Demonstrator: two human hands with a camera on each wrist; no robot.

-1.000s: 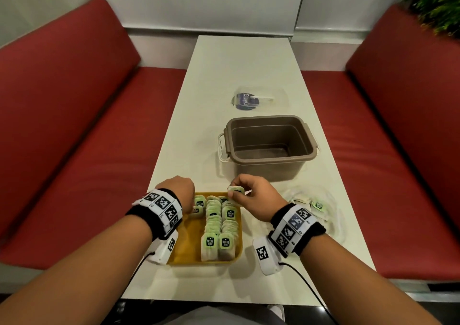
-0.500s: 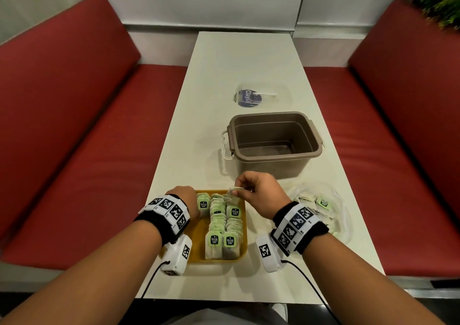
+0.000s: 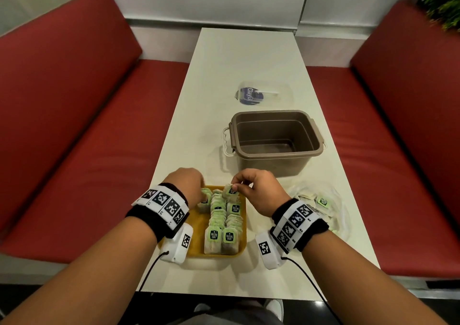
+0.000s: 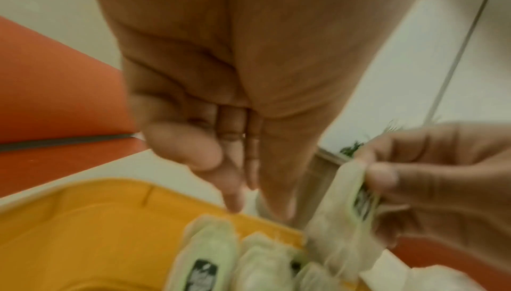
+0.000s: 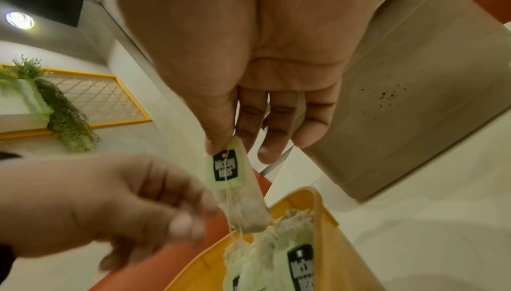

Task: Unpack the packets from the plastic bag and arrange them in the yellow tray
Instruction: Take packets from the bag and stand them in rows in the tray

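The yellow tray (image 3: 198, 229) lies at the table's near edge and holds rows of green-labelled tea packets (image 3: 216, 215). My right hand (image 3: 234, 188) pinches one packet (image 3: 229, 192) by its top between thumb and forefinger. That packet (image 5: 235, 186) hangs just above the far right end of the tray (image 5: 320, 212). My left hand (image 3: 202, 195) reaches down at the tray's far left, its straight fingers (image 4: 235, 199) at the far rim beside the packets (image 4: 204, 252). The clear plastic bag (image 3: 331, 215) lies right of the tray with a few packets (image 3: 322, 201) inside.
An empty brown tub (image 3: 273, 138) with a white handle stands just beyond the tray. Farther back lies a clear wrapper with a blue label (image 3: 251, 94). Red benches (image 3: 74, 125) flank the narrow white table (image 3: 244, 58).
My right hand keeps the packet over the tray's far end, now hanging more upright. My left hand has edged slightly toward it.
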